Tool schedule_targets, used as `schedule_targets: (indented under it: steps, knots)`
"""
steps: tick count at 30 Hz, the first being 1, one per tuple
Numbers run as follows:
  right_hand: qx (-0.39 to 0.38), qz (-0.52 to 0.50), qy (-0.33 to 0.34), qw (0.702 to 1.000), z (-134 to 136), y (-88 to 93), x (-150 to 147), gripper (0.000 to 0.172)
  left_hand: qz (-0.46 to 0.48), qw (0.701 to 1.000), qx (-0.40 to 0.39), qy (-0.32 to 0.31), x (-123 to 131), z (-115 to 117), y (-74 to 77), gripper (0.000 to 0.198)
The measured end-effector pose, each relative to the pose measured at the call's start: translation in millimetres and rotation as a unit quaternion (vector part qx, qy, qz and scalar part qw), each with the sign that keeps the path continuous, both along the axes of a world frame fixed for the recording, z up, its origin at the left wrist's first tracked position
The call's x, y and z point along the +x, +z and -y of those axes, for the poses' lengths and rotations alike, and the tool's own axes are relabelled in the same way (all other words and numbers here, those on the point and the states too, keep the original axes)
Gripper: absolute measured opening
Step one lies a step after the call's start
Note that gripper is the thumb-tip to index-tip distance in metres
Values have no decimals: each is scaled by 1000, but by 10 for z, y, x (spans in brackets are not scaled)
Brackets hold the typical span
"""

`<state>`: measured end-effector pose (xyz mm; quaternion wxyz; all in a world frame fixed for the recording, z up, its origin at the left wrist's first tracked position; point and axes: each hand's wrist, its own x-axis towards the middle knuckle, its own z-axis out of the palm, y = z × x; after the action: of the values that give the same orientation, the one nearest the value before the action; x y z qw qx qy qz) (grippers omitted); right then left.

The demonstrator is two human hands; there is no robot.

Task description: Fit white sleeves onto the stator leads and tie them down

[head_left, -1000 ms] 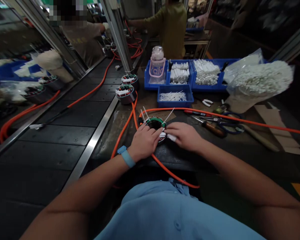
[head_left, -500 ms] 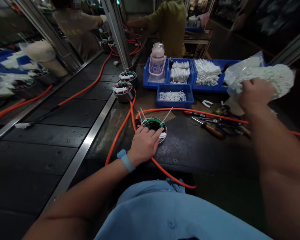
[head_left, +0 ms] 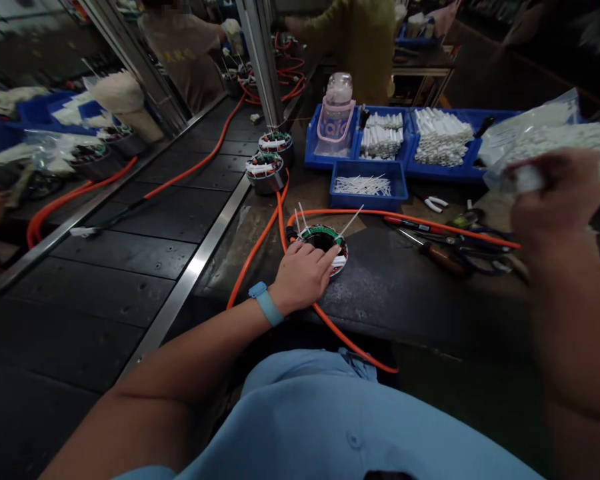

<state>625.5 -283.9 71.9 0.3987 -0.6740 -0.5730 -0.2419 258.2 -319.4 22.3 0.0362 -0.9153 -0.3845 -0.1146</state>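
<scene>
While the left hand [head_left: 304, 275] lies palm down on the near rim of the stator [head_left: 325, 237], its fingers are loosely spread and grip nothing. The stator sits on the desk [head_left: 390, 293] straight ahead, with thin white ties standing up from its far edge and an orange cable [head_left: 257, 250] curling round its left side. The right hand [head_left: 560, 193] is raised well to the right, blurred, its fingers curled shut around a small white piece [head_left: 527, 179], just in front of a clear bag [head_left: 540, 130] full of such pieces. Between the two hands lie a screwdriver [head_left: 443, 257] and other tools too dim to tell apart. Behind the stator stand blue bins [head_left: 367, 183] holding white parts, with a bottle [head_left: 336, 110] in the leftmost. Two more stators [head_left: 266, 172] sit at the desk's far left edge, beside a dark belt [head_left: 130, 247]. Other people work at the far end.
</scene>
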Motion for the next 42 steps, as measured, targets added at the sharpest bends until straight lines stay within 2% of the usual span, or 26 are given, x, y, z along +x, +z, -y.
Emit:
schedule_targets:
  steps: [1,2,4,5,6,8,12,20,26,29,32,33,34,36,38,39,40,42]
  knots:
    - [16,-59,126,990,230,-43,-281,25,0,1000,2,-1,0,1,-1,40]
    - [6,-103,225,969,477,-116,-562,21,1,1000,3,-1,1,2,-2,40]
    - [-103,-108,393,907,966,-335,-1055,19,2,1000,4,1,1,5,-3,40]
    - [-113,-106,465,872,1177,-468,-1243,21,1,1000,5,2,2,7,-4,40]
    - [-103,-107,517,843,1352,-606,-1387,21,0,1000,7,3,2,8,-6,39]
    - [-72,-112,558,819,1584,-861,-1552,21,-5,1000,16,6,5,11,-10,39]
    - [-53,-147,535,830,1709,-1176,-1608,20,-12,999,31,10,12,16,-18,38]
    - [-97,-193,499,839,1773,-1361,-1588,21,-1,999,47,9,15,17,-27,38]
    - [-75,-195,512,833,1733,-1347,-1625,24,4,999,41,5,10,13,-39,39]
    - [-82,-174,506,841,1505,-1247,-1741,24,-1,999,40,8,18,9,-38,39]
    - [-132,-245,428,860,1131,-1093,-1925,17,-11,999,39,14,27,4,-30,38]
    - [-148,-301,395,855,1000,-1037,-1985,13,-11,999,35,14,29,3,-28,38]
    - [-161,-366,370,838,879,-983,-2039,9,-9,999,29,13,29,3,-29,38]
    - [-192,-486,348,779,693,-884,-2118,10,24,1000,6,9,23,6,-41,40]
    - [-211,-563,348,719,600,-812,-2153,19,115,993,-28,7,12,11,-69,51]
    - [-215,-586,347,700,586,-788,-2158,22,172,984,-46,8,5,14,-88,57]
    - [-216,-600,344,689,588,-772,-2157,24,225,972,-60,8,-2,15,-108,59]
    - [-213,-620,339,674,621,-763,-2143,28,286,956,-70,-2,-14,14,-146,45]
